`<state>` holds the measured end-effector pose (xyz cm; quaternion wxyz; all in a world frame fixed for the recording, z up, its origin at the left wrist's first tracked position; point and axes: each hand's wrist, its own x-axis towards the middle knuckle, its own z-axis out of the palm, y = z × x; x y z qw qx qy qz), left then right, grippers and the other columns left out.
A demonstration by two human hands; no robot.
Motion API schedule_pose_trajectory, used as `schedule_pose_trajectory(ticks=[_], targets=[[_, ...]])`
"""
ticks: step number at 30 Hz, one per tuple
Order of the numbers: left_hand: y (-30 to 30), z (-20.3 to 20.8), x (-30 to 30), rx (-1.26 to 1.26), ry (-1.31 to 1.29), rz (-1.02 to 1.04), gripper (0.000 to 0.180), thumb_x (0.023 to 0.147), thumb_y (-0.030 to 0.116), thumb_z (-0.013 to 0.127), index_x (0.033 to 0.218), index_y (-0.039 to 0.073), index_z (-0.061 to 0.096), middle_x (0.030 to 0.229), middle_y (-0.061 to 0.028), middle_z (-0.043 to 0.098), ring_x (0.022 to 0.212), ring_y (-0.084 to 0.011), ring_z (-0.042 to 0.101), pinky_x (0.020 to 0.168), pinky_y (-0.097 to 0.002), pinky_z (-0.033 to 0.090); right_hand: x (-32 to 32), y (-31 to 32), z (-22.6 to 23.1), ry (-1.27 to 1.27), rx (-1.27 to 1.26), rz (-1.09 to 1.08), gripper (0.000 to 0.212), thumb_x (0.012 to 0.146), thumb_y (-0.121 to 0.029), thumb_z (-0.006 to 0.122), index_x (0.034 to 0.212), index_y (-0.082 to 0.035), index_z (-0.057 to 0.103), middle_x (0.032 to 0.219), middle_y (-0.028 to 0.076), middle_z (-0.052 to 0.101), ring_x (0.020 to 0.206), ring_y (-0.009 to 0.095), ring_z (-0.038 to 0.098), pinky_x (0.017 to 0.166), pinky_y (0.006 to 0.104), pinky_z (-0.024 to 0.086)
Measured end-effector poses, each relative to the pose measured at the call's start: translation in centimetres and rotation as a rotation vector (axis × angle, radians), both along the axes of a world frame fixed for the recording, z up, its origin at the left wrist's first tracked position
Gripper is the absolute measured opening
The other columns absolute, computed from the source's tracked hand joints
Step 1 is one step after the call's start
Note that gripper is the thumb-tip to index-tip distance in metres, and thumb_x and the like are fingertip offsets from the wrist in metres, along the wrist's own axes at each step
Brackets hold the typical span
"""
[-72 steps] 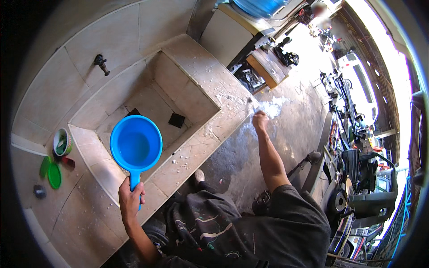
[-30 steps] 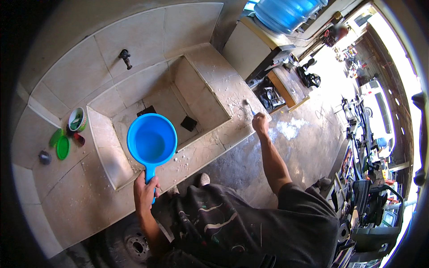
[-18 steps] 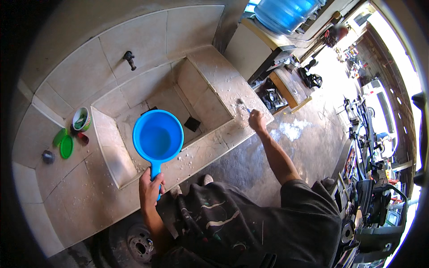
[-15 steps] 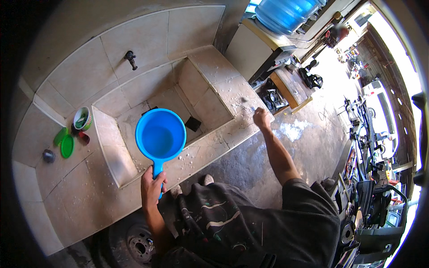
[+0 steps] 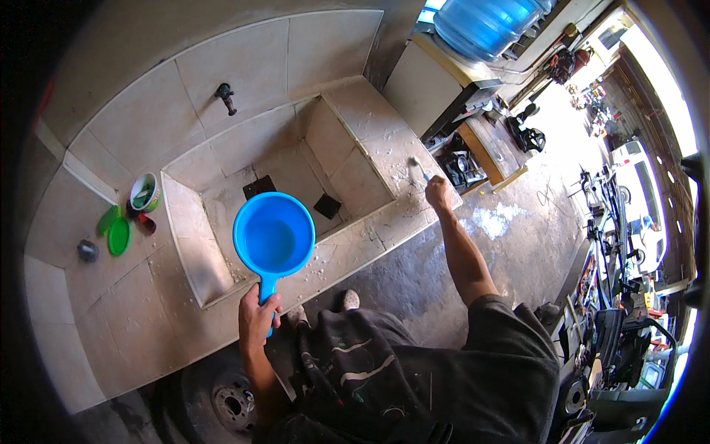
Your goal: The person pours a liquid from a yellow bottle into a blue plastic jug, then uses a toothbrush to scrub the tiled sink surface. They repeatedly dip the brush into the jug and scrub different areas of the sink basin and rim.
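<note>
My left hand [image 5: 257, 319] grips the handle of a blue dipper [image 5: 273, 237], held level over the front rim of a tiled wash basin [image 5: 367, 135]. Water fills the dipper's bowl. My right hand [image 5: 437, 192] is stretched out to the right over the basin's corner ledge and holds a small brush [image 5: 418, 168] with a pale head pointing up. White flecks lie scattered on the ledge around it.
A tap [image 5: 225, 97] sticks out of the tiled wall above the basin. A green cup, green lid and small items [image 5: 127, 217] sit on the left ledge. A blue water bottle [image 5: 484, 24] stands on a dispenser at the back right. A wheel [image 5: 225, 400] lies by my feet.
The dipper has shifted right, over the basin's front rim. My right hand has swung from the floor side back toward the basin's corner ledge, still holding the brush.
</note>
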<state>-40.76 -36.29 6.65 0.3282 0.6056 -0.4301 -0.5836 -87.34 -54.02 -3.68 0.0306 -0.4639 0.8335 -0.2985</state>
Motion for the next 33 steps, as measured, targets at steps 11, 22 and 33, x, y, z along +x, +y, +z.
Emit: schedule_pose_trajectory(ticks=[11, 22, 33], targets=[[-1.7, -0.3, -1.3, -0.026, -0.003, 0.004, 0.007, 0.081, 0.009, 0.056, 0.082, 0.003, 0.053, 0.059, -0.0035, 0.052, 0.040, -0.0091, 0.046, 0.036, -0.0250, 0.034, -0.2, -0.9, -0.8, 0.156, 0.000, 0.244, 0.015, 0.076, -0.016, 0.053, 0.078, -0.007, 0.065, 0.067, 0.022, 0.060, 0.065, 0.036, 0.061, 0.059, 0.0428, 0.047], [-13.1, -2.5, -7.5, -0.383, -0.560, -0.355, 0.023, 0.076, 0.018, 0.064, 0.087, -0.001, 0.056, 0.083, -0.0234, 0.062, 0.083, -0.0397, 0.060, 0.070, -0.0455, 0.047, 13.6, 2.6, 9.1, 0.108, 0.214, 0.795, 0.018, 0.080, -0.021, 0.053, 0.081, -0.007, 0.065, 0.080, 0.019, 0.064, 0.072, 0.033, 0.064, 0.061, 0.0404, 0.051], [-18.8, -4.5, -13.8, -0.480, -0.542, -0.444, 0.025, 0.073, 0.017, 0.065, 0.084, -0.004, 0.056, 0.083, -0.0248, 0.061, 0.083, -0.0377, 0.061, 0.070, -0.0448, 0.047, 11.8, -3.9, 3.3, 0.171, 0.370, 0.559, 0.024, 0.072, -0.028, 0.062, 0.082, -0.007, 0.066, 0.080, 0.018, 0.064, 0.071, 0.034, 0.063, 0.063, 0.0402, 0.051]])
